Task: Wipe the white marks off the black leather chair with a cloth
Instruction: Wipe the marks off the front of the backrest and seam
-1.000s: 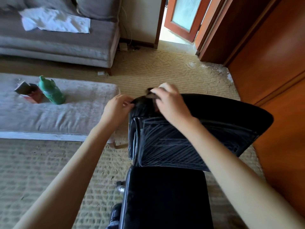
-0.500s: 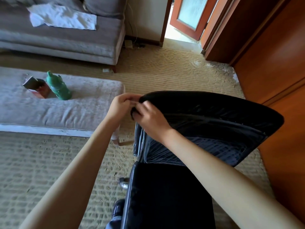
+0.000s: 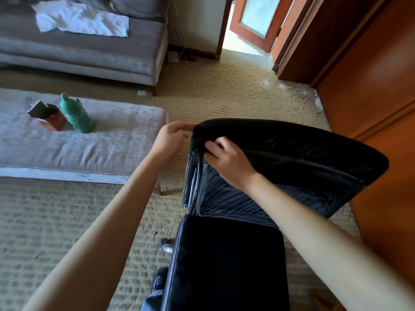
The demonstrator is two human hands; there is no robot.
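Far left there's a grey sofa (image 3: 89,52) with a crumpled white sheet (image 3: 80,19) on it (cloth or paper, can't say), and in front of it a pale padded bench (image 3: 112,149) with a small box (image 3: 48,116) touching a green bottle (image 3: 76,114). Neither has any writing I can read, it's too small and soft, so no brand to report.

Moving in, the left hand (image 3: 173,138) is at the top left corner of the chair (image 3: 292,153), fingers curled in and pinching the edge there, I'd guess to steady it. Just right of that, the right hand (image 3: 226,162) sits on the front of the backrest near the same corner, fingers bent with the tips tucked against the dark leather. I honestly can't tell if it's clutching something or just pressing. The cloth doesn't show up anywhere I can pick out; if it's dark and under that palm, it blends right in.

The chair fills the middle and right, standing on the woven carpet (image 3: 67,221), seat toward the camera.

Progress: early to middle, I'd say. The white marks (image 3: 235,207) are thin streaks fanning over the lower backrest below the right hand, plus some down the left side edge. The top band looks mostly black, and the seat looks dark too. So the bulk of the backrest is left to do.

Far right: an open door (image 3: 253,16) and reddish wooden panels (image 3: 370,75), no text on those either
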